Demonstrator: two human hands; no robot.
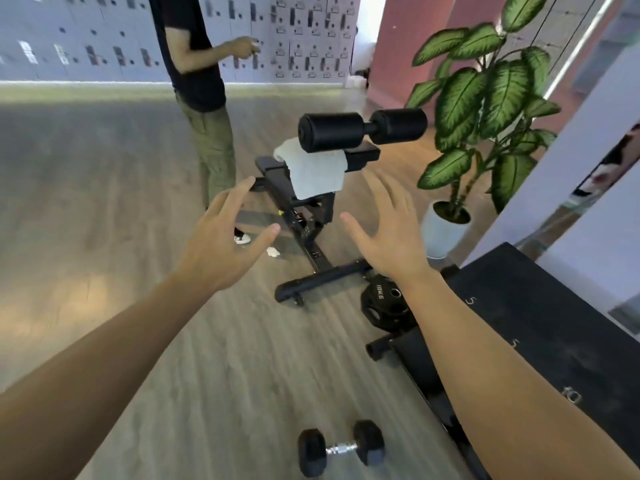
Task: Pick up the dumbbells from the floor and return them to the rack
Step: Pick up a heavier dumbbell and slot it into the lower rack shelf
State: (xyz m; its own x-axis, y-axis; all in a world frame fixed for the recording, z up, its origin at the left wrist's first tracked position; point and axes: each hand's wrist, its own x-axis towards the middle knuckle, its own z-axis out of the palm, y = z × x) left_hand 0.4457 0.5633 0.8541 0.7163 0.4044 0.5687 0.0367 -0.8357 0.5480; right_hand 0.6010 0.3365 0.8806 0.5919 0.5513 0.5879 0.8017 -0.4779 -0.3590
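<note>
Grey wood-look floor [214, 358] is seen across most of the view. One dumbbell [341, 449], black-headed with a metal handle, lies on it at the bottom, just left of a black frame [420, 370], and is touched by neither hand. The left hand [221, 247] and the right hand [389, 233] are held out in front at mid-height, fingers spread wide, with nothing gripped. Beyond them one black bench [311, 216] is set, with two foam rollers [360, 129] at its top and one white towel [313, 171] draped over it. One black weight plate [382, 303] marked 10KG rests by the bench's foot bar, partly hidden by the right forearm. A black padded surface [540, 323] bearing chalked 5s fills the right side. One white pot [441, 233] holds a single large-leaved plant [485, 95]. Another person [204, 98] in a dark top and olive trousers stands to the left of the bench, before a wall of pale lockers [79, 39]. The rack cannot be made out.
</note>
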